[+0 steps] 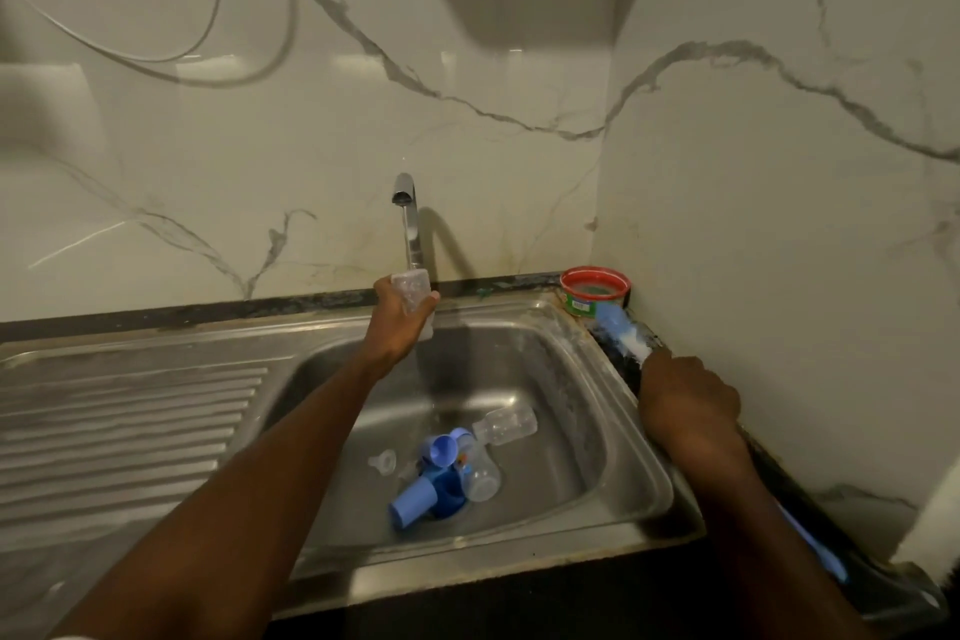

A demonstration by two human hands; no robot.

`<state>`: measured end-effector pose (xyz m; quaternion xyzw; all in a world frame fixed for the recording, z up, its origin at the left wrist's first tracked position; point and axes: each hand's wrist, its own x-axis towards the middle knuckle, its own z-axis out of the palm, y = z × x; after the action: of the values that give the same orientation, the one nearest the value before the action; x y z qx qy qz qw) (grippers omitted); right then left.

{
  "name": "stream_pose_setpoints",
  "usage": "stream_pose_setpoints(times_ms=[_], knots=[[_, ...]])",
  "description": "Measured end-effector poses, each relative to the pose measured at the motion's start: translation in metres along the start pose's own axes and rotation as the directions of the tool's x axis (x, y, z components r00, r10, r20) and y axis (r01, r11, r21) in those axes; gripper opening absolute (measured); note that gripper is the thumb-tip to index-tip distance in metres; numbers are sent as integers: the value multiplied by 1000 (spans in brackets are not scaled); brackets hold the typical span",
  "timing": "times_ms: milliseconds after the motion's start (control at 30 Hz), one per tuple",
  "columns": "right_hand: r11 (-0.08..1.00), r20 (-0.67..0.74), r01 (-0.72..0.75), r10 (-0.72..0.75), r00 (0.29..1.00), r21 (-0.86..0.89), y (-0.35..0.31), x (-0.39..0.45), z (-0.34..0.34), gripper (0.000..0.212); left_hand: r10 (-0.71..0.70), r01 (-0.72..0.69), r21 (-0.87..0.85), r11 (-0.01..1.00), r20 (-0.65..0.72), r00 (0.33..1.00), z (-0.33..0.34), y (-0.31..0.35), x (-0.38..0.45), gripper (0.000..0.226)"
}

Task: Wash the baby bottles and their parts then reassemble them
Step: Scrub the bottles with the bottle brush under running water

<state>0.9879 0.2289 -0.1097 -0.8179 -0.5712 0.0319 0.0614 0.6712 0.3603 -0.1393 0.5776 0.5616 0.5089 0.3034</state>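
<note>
- Baby bottle [413, 294], clear and uncapped, sits in our left hand [400, 322] under the tap [408, 218] at 12 o'clock of the basin; our fingers curl round its body, mouth up to the running water.
- Our right hand [688, 403] rests on the sink [613, 379] edge at 3 o'clock, fingers curled round the handle of a bottle brush [621, 327] whose blue and white head points toward 1 o'clock.
- Risk, as we judge it: the bottle is wet and held one-handed, so a slack grip could let it slip and drop into the basin onto the parts below.
- Another risk: water striking the rim off-centre may splash over the back edge, and an overfilled bottle gets heavier in our wrist.
- Swinging the brush in from 3 o'clock, we could knock the red-rimmed tub [595, 291] that stands just beside the brush head at the corner.
- Waiting at 6 o'clock in the basin: a second clear bottle [506, 426] on its side, a third bottle [480, 476] beside it, a clear teat [383, 460], a light blue cap [410, 504] and a dark blue collar [441, 486], piled touching near the drain.
- That heap may block the drain and let small parts float off, we think.
- Ridged drainboard [130, 426] lies at 9 o'clock; nothing stands between tap and bottle.
</note>
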Motion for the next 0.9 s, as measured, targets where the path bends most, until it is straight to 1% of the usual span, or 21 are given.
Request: stream_pose_setpoints(times_ms=[67,167,233,300,333,433,500,533,567,633,667,733,833,867,900], knots=[[997,-113,69,-73,991,-36,-14,2,-6,33,41,-40,97,994,-8,999,-5,-9,-3,69],[980,-213,199,-190,958,19,-50,11,-17,26,123,-112,126,986,-84,989,-8,-9,-14,60],[938,-307,330,-284,908,106,-75,18,-17,26,195,-177,144,974,-116,974,-8,-6,-22,56],[879,-394,455,-371,841,144,-100,24,-16,31,190,-170,151,974,-128,973,-7,-10,-28,58],[858,-409,493,-402,819,145,-112,26,-14,35,162,-142,135,981,-143,976,-6,-14,-30,61],[827,-415,542,-445,793,149,-137,23,-3,40,99,-68,162,984,-189,977,-3,-27,-31,59],[800,-397,569,-468,790,190,-145,16,11,38,85,-47,174,984,-218,972,-4,-35,-28,54],[799,-386,573,-479,789,180,-146,13,17,36,83,-44,174,984,-224,971,-4,-37,-26,53],[807,-371,575,-497,785,134,-147,11,22,32,89,-49,182,982,-218,972,-5,-38,-25,53],[827,-331,562,-527,783,10,-151,10,27,22,146,-109,204,973,-174,974,-5,-37,-27,52],[836,-309,549,-525,793,-10,-154,10,27,20,179,-146,209,967,-150,972,-3,-37,-27,52],[836,-281,548,-526,803,2,-161,12,26,21,235,-204,217,955,-125,964,-2,-35,-29,52],[839,-335,544,-504,796,30,-170,19,20,32,324,-290,291,912,-74,943,-6,-40,-27,58],[840,-341,542,-500,796,34,-170,21,19,34,329,-290,303,908,-85,941,-7,-42,-26,58],[840,-326,542,-505,799,27,-167,21,18,33,307,-261,297,919,-119,944,-9,-43,-25,57]])
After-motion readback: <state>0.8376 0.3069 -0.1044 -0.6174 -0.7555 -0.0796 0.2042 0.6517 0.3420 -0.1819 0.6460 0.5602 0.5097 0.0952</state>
